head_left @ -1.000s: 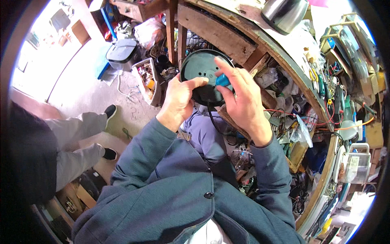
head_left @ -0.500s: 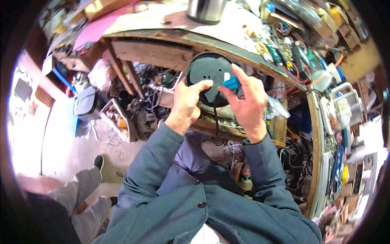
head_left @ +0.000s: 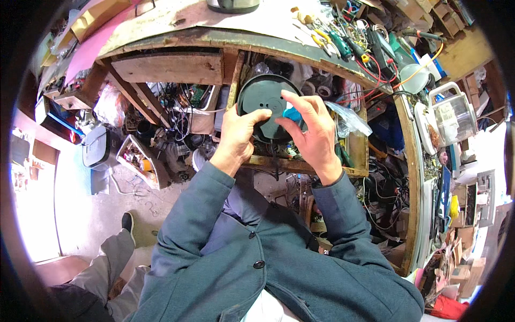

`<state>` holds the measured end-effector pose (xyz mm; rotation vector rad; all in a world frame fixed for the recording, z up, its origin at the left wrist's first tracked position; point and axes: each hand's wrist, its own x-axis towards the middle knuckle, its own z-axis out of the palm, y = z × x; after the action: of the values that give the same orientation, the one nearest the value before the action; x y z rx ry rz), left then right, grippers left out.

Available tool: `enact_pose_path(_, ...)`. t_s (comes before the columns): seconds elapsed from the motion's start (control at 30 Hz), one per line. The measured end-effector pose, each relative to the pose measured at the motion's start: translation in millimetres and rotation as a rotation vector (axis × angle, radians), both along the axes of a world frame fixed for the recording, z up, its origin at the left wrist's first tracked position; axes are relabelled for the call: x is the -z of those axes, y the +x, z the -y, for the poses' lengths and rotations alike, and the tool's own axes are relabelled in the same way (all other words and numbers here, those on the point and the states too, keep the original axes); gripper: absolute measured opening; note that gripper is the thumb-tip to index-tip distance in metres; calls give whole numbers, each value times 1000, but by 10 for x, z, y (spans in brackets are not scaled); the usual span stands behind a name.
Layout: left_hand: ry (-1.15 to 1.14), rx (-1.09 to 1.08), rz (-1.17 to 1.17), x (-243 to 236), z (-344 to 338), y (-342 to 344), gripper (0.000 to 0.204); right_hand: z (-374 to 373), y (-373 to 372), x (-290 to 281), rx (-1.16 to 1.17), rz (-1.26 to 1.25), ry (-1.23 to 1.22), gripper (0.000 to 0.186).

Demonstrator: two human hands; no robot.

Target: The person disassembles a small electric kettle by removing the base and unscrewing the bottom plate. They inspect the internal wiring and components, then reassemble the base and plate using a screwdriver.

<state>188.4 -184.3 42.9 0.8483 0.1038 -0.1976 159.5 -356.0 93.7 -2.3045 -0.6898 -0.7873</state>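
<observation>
A round dark kettle base [head_left: 256,96] with small holes in its face is held up before me, its black cord hanging below. My left hand [head_left: 236,137] grips its left edge, thumb pressed on the face. At the right side, my right hand [head_left: 314,131] curls round a small blue plastic piece [head_left: 292,114], partly hidden by the fingers. Its index finger and thumb tips stand a little apart over the base. Whether the blue piece is a tool handle cannot be told.
A steel kettle [head_left: 233,4] stands on the cluttered workbench [head_left: 182,21]. Pliers and wires [head_left: 343,45] lie on its right part. Beneath is an open drawer [head_left: 300,165] of parts. A grey bin [head_left: 99,147] and another person's leg [head_left: 110,257] are on the left.
The view has shifted, with the steel kettle now higher and further left. My right thumb and index tip have come further over the base, and the blue piece is more covered.
</observation>
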Motion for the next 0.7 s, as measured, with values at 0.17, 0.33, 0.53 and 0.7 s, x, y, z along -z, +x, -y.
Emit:
enact_pose_path(0.17, 58, 5, -9, 81, 50, 32, 41, 79, -32, -1, -100, -174, 230, 66)
enact_pose_path(0.33, 67, 48, -23, 60, 10, 32, 36, 67, -34, 44, 128, 6, -64, 63)
enact_pose_path(0.53, 81, 68, -8, 91, -2, 29, 37, 21, -93, 71, -51, -154, 180, 66)
enact_pose_path(0.7, 69, 56, -7, 75, -47, 21, 38, -66, -100, 41, 76, 25, -25, 65)
